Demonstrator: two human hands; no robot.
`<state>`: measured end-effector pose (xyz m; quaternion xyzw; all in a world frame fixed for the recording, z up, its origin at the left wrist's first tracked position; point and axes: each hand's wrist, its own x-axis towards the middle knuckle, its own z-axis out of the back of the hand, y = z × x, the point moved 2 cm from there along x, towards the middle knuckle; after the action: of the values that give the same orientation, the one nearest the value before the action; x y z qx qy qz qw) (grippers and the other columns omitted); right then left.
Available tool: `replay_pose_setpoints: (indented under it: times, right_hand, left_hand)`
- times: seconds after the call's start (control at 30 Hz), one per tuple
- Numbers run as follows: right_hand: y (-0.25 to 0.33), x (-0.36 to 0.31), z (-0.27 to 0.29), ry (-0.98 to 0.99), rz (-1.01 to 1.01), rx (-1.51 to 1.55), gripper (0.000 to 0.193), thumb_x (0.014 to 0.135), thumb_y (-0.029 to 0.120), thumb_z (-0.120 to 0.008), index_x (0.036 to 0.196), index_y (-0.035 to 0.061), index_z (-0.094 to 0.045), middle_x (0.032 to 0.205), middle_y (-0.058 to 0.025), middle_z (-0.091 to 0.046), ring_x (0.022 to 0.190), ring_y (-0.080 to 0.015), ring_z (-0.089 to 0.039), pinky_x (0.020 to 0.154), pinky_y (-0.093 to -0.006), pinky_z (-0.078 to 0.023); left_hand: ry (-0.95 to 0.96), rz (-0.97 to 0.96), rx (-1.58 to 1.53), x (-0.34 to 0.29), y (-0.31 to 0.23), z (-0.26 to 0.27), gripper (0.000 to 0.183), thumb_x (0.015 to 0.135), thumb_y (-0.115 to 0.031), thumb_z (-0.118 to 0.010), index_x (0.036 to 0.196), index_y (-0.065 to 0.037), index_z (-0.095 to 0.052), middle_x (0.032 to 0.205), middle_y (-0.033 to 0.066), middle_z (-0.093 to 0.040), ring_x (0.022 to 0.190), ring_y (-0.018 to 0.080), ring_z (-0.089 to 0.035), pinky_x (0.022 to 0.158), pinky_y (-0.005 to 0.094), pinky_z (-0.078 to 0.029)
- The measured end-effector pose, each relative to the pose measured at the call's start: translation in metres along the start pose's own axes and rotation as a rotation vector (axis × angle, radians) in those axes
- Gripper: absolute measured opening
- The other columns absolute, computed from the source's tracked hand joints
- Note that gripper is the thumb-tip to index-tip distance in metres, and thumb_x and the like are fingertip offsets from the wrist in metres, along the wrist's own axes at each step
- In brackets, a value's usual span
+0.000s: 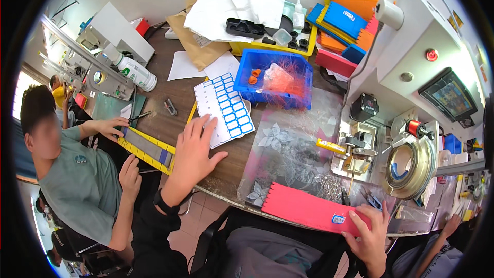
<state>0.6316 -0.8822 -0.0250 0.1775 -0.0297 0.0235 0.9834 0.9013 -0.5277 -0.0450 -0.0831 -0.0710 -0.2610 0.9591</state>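
My left hand [194, 149] is over the left part of the table with its fingers spread and nothing in them. Beside its fingertips lies a white sheet of blue-bordered stickers [226, 108]. At the table's front edge is a flat red board [303, 208] with notched ends. A small blue-and-white label [338, 220] is stuck near the board's right end. My right hand [368, 231] grips that end, a finger on top and the thumb at the near edge.
A blue bin [244, 85] holds fine orange-red strands. Right of it stands a white machine [432, 36] with a screen and a round metal feeder [409, 170]. Loose metal pieces [329, 185] and pliers [371, 199] lie before it. At left, a co-worker [85, 175] handles a yellow board [146, 149].
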Motion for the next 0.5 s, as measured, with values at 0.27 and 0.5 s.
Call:
replay_pose_setpoints:
  times: [0.27,0.5]
  right_hand:
    - [0.02,0.019,0.008,0.035,0.064,0.053,0.059,0.069,0.025,-0.088,0.124,0.0163,-0.068,0.116,-0.0051,-0.064,0.111,-0.0269,-0.062,0.113,-0.0635,-0.031]
    - [0.039,0.038,-0.003,0.613,0.168,0.885,0.056,0.096,0.04,-0.067,0.142,0.011,-0.056,0.124,-0.0061,-0.069,0.114,-0.0213,-0.063,0.105,-0.0375,-0.042]
  left_hand:
    - [-0.374,-0.053,0.084,-0.008,0.002,0.016,0.024,0.081,-0.008,-0.075,0.104,-0.011,-0.069,0.104,0.0035,-0.061,0.106,0.0281,-0.058,0.084,0.042,-0.043]
    - [-0.488,-0.545,-0.229,-0.076,-0.057,0.083,0.028,0.08,-0.012,-0.07,0.107,-0.022,-0.069,0.099,-0.001,-0.055,0.09,0.0229,-0.056,0.078,0.0382,-0.042]
